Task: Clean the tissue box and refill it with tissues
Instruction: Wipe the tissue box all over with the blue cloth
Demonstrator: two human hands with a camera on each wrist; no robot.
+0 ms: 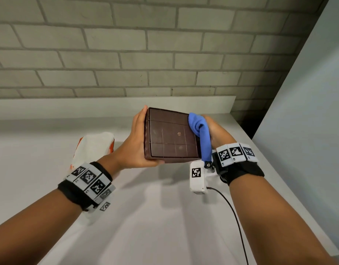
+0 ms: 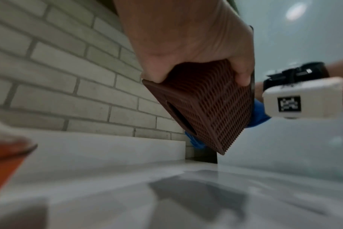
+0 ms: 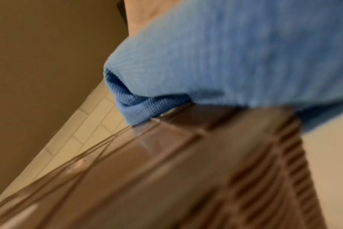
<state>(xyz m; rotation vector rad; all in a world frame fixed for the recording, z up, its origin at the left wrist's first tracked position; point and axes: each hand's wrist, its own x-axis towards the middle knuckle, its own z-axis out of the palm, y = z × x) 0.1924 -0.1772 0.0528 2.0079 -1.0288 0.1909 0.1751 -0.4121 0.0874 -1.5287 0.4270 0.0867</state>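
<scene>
A brown plastic tissue box [image 1: 171,136] with woven-pattern sides [image 2: 209,105] is held above the white counter, its flat gridded base turned toward me. My left hand [image 1: 140,138] grips its left side, thumb under the near edge and fingers over the far edge. My right hand [image 1: 215,131] holds a blue cloth [image 1: 200,131] against the box's right edge [image 3: 186,124]; the cloth [image 3: 225,62] drapes over the palm and hides the fingers. A pack of white tissues [image 1: 94,148] in orange wrapping lies on the counter to the left.
The white counter [image 1: 165,217] ends at a low white ledge [image 1: 69,106] below a grey brick wall [image 1: 126,54]. A pale panel [image 1: 308,111] rises on the right. A cable [image 1: 235,217] trails from the right wrist camera.
</scene>
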